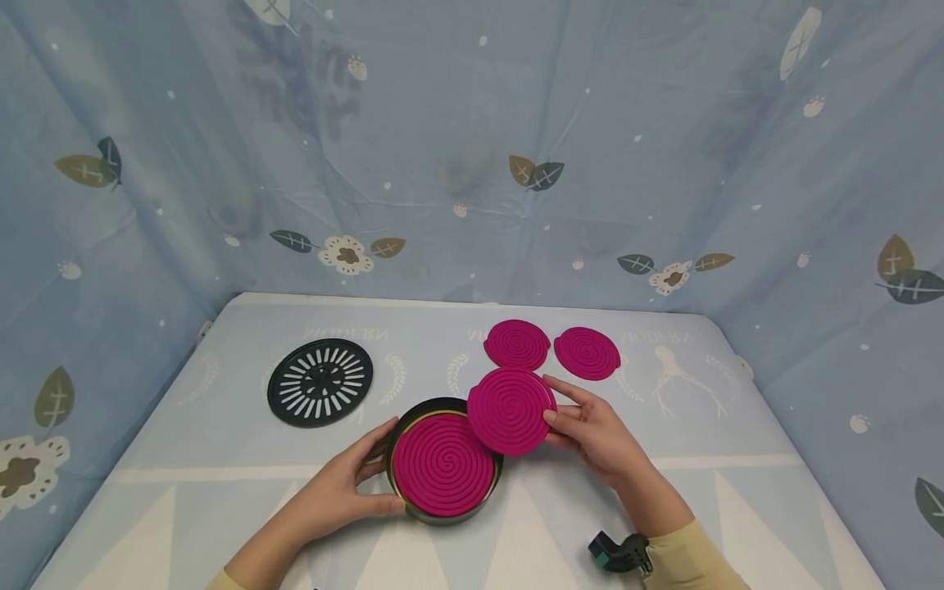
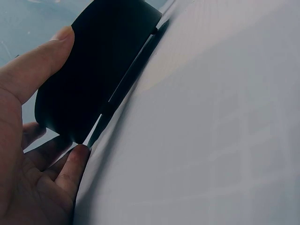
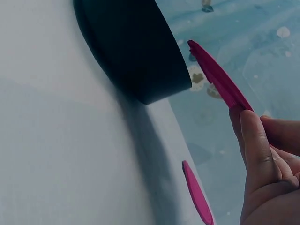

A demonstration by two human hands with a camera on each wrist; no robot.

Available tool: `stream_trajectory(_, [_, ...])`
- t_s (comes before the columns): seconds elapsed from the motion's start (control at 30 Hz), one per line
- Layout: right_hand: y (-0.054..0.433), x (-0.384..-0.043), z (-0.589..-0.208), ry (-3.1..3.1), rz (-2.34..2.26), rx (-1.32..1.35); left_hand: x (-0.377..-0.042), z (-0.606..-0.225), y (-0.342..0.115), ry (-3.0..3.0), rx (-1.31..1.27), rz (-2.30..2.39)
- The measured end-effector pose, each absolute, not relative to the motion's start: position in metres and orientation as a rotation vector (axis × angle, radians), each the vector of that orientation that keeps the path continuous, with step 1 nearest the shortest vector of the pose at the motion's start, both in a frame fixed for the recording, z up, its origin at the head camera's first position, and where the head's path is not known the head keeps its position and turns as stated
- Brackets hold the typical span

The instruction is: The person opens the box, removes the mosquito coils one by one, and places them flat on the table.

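Observation:
A round black tin [image 1: 442, 518] sits on the table before me, with a magenta mosquito coil [image 1: 442, 469] filling its opening. My left hand [image 1: 332, 500] holds the tin's left side, thumb toward the front; in the left wrist view, the thumb presses the dark wall [image 2: 98, 70] and the fingers reach under its lower end. My right hand [image 1: 601, 434] pinches another mosquito coil [image 1: 511, 411] by its right edge. That coil overlaps the tin's upper right rim in the head view. From the right wrist, the pinched coil [image 3: 222, 82] shows edge-on, raised apart from the tin.
Two more magenta coils, one on the left [image 1: 516, 344] and one on the right [image 1: 587, 353], lie at the back of the table. A black slotted lid [image 1: 322, 378] lies to the left. A patterned blue curtain [image 1: 457, 213] hangs behind the table.

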State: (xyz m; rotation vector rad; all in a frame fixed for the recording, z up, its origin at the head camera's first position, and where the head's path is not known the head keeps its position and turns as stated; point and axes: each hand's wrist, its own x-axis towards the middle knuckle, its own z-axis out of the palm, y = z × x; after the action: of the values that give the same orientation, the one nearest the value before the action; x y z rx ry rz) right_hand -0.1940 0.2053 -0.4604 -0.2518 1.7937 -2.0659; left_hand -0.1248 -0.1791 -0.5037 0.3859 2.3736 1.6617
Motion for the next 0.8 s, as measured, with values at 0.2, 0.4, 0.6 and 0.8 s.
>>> stream_trajectory(0.2, [0.217, -0.197, -0.461, 1.773, -2.123, -0.221, -0.125, -0.505, -0.18, 2.381, 0.409, 1.668])
stream_trajectory(0.4, [0.228, -0.2, -0.462, 1.781, -2.167, -0.199, -0.125, -0.505, -0.18, 2.373, 0.412, 1.676])
stream_trajectory(0.6, [0.238, -0.204, -0.463, 1.812, -2.178, -0.153, -0.125, -0.504, -0.18, 2.367, 0.412, 1.687])
stream_trajectory(0.8, [0.246, -0.208, -0.463, 1.839, -2.182, -0.111, -0.125, -0.504, -0.179, 2.378, 0.412, 1.682])
